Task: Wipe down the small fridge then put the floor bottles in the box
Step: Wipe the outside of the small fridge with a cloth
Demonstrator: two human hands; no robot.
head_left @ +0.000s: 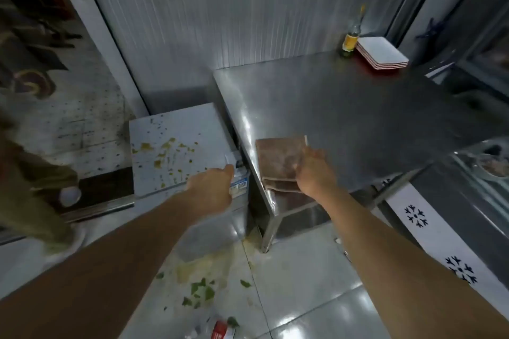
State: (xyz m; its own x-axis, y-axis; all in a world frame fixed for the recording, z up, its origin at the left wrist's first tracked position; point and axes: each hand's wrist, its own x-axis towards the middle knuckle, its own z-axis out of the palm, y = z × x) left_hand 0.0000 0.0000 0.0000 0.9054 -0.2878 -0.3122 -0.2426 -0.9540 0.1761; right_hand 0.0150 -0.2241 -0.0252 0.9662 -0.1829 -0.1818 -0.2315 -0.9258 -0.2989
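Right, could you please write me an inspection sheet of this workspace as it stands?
Surface: steel table, bare across the middle.
Job's things: small fridge, its top spattered with yellow-brown stains; brown cloth folded at the table's near edge; red-labelled bottle on the floor; no box seen.
Clutter: glass bottle and stacked plates at the table's far corner; green scraps and a spill on the floor tiles.
Grippers: left hand rests at the fridge's front corner; right hand grips the cloth.
Cables: nothing seen.
Surroundings: corrugated metal wall; freezer with snowflake marks at right.
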